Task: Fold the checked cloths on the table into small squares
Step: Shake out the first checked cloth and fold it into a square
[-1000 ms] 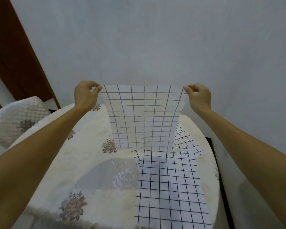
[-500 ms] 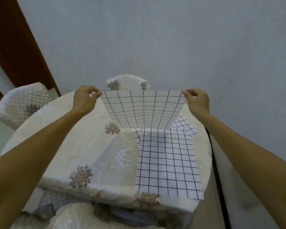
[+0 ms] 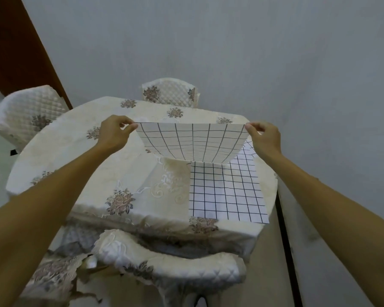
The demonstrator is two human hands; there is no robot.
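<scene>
Two corners pinched, far edge of the checked cloth held up.
Nearest, its free edge lies flat on the table, below both grips and toward the person; then it bends up to the far edge, running side to side between the left grip and right grip, each clamped on a corner. Folding likely means carrying that edge nearward.

Single head-worn wide-angle view, looking forward and down, close above the table, wall behind it
</scene>
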